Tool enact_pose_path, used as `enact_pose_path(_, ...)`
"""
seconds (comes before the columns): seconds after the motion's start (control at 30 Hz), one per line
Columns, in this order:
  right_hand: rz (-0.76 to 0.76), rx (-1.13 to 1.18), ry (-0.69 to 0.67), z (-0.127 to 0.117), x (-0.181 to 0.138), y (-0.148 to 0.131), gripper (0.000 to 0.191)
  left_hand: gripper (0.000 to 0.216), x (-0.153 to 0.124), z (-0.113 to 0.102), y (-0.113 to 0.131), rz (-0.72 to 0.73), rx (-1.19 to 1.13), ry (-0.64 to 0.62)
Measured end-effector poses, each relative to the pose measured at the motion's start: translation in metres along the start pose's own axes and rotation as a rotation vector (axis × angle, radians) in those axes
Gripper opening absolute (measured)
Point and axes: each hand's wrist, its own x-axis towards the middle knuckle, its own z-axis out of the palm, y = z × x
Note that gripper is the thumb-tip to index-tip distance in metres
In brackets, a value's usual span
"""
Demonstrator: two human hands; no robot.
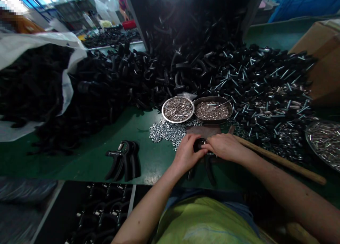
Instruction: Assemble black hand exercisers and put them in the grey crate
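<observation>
A black hand grip strengthener (209,169) stands at the table's front edge, its legs pointing toward me. My left hand (185,153) is closed around its upper left side. From the right, my right hand (225,146) pinches at its top, fingertips near the spring. The fingers cover most of the upper part. Just beyond both hands lies a flat brownish metal plate (203,130). Loose nuts (166,132) are spread to the left of it. Several similar grip strengtheners (124,162) stand side by side on the left, one showing its coil spring.
A round dish (163,112) and an oval tin (214,122) hold small metal parts. A wooden-handled hammer (281,160) lies to the right. Black handles (127,66) and bolts with black knobs (247,81) are heaped behind. Assembled grips fill a box (132,201) below the table edge.
</observation>
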Motion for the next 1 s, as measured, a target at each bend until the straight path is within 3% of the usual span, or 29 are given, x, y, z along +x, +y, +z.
enact_pose_path(0.1, -0.009, -0.006, 0.089, -0.024, 0.034, -0.003, 0.026, 0.023, 0.033, -0.036, -0.015, 0.049, 0.254, 0.224)
enact_pose_path(0.2, -0.034, 0.039, 0.282, -0.04, 0.078, -0.018, 0.026, 0.022, 0.068, -0.072, -0.032, -0.07, 0.548, 0.353)
enact_pose_path(0.3, -0.009, 0.043, 0.32, -0.045, 0.12, -0.038, 0.025, 0.018, 0.096, -0.089, -0.043, -0.179, 0.716, 0.271)
enact_pose_path(0.5, 0.032, 0.079, 0.29, -0.04, 0.156, -0.055, 0.021, 0.016, 0.11, -0.083, -0.049, -0.17, 0.721, 0.223)
enact_pose_path(0.67, 0.035, 0.15, 0.324, -0.043, 0.143, -0.042, 0.018, 0.019, 0.107, -0.086, -0.047, -0.193, 0.561, 0.304)
enact_pose_path(0.77, 0.018, 0.222, 0.38, -0.044, 0.122, -0.03, 0.023, 0.013, 0.101, -0.088, -0.042, -0.174, 0.313, 0.358)
enact_pose_path(0.9, -0.076, 0.747, 0.269, -0.034, 0.082, -0.008, 0.02, 0.016, 0.074, -0.08, -0.034, -0.189, -0.271, 0.227)
enact_pose_path(1.0, -0.026, 1.155, 0.104, -0.021, 0.054, 0.007, 0.021, 0.028, 0.043, -0.066, -0.029, -0.253, -0.609, 0.117)
